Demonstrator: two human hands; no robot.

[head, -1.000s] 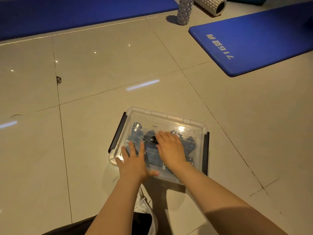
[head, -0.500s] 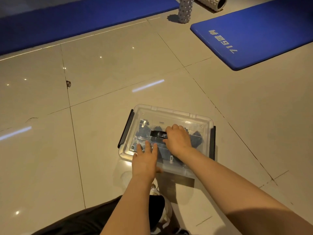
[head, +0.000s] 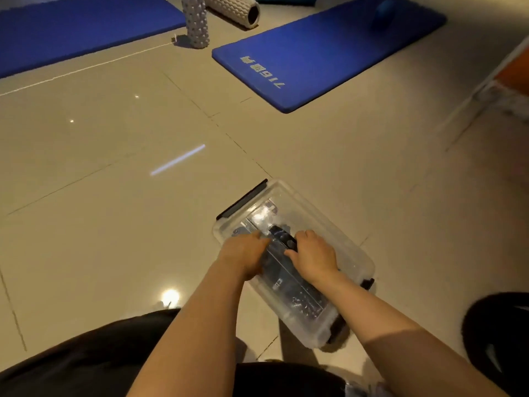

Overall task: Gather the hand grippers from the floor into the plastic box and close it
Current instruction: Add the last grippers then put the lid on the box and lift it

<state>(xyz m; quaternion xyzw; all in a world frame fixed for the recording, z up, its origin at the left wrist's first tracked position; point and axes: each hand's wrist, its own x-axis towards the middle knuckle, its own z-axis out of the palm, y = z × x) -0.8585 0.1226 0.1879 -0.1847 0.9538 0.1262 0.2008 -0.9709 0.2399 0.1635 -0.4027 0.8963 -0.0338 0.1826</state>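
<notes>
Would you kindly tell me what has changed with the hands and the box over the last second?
The plastic box now lies diagonal in view. Both hands went from flat to curled: the right hand at the lid's black handle, the left hand beside it. The lid stays on.

Beige tiled floor (head: 100, 173), glossy, with dark grout lines and a bright streak of light reflected near centre. Blue mat (head: 329, 50) at 1 o'clock, lying flat, white print near its front edge. Second blue mat (head: 80, 30) at 11 o'clock, well apart from the first. Between them at 12 — a grey knobbed foam roller (head: 197, 22) standing upright, and a lighter roller (head: 234, 10) lying on its side just behind. Dark rounded object (head: 498, 333) at 4 o'clock — blurred, cannot tell what.
</notes>
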